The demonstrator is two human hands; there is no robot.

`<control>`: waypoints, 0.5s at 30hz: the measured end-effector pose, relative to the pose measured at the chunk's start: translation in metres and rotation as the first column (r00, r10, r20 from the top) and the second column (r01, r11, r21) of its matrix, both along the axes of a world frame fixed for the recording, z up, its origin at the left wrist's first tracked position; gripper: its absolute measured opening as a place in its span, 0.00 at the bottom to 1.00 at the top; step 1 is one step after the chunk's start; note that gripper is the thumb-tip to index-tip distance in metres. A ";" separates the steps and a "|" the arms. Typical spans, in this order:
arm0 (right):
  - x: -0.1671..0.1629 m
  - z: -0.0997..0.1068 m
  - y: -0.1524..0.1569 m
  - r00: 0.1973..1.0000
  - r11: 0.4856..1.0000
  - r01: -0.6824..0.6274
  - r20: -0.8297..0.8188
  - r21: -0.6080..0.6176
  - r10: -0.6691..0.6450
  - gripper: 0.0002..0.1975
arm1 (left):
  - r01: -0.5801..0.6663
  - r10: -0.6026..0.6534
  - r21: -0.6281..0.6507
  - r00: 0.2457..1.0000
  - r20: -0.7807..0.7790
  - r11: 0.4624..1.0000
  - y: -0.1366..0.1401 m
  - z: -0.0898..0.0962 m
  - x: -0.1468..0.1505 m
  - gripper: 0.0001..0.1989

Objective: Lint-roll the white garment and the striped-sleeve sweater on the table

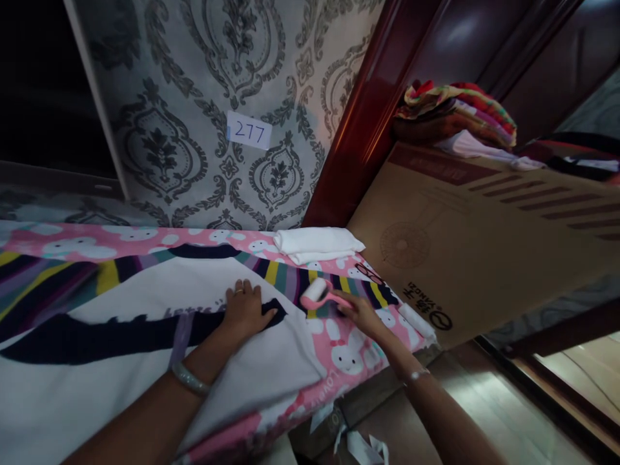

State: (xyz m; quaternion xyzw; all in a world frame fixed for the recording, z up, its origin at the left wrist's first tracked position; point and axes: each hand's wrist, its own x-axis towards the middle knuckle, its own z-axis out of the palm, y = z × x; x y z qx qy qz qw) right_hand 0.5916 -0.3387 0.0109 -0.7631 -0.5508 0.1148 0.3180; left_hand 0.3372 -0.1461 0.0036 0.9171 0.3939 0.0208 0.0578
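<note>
A white sweater (271,361) with striped sleeves and dark trim lies spread out, front up. My left hand (245,309) rests flat on its chest, fingers apart, partly over the dark band and the lettering. My right hand (359,314) grips the pink handle of a lint roller (316,292). The roller's white roll is on the striped sleeve (290,281) at the right, a short way from my left hand. How firmly the roll presses cannot be made out.
Under the sweater is a pink rabbit-print cloth (346,355). A folded white cloth (317,243), pink-framed glasses (371,274) and a white roll (417,321) lie near the right end. A large cardboard box (465,239) stands beyond, with folded clothes (460,116) on top.
</note>
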 end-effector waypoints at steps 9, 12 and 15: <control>-0.005 0.044 -0.011 0.964 0.987 0.162 0.216 -0.018 -0.155 0.24 | 0.023 -0.020 -0.032 0.995 0.098 0.999 -0.031 0.026 -0.022 0.27; -0.057 0.036 0.056 0.988 0.998 0.013 0.154 0.069 -0.023 0.24 | 0.028 -0.028 -0.003 0.994 0.109 1.000 -0.037 0.042 -0.062 0.25; -0.113 0.027 0.124 0.982 0.996 -0.078 0.171 -0.044 0.085 0.23 | -0.083 0.079 0.042 0.992 0.096 0.996 -0.028 0.039 -0.119 0.33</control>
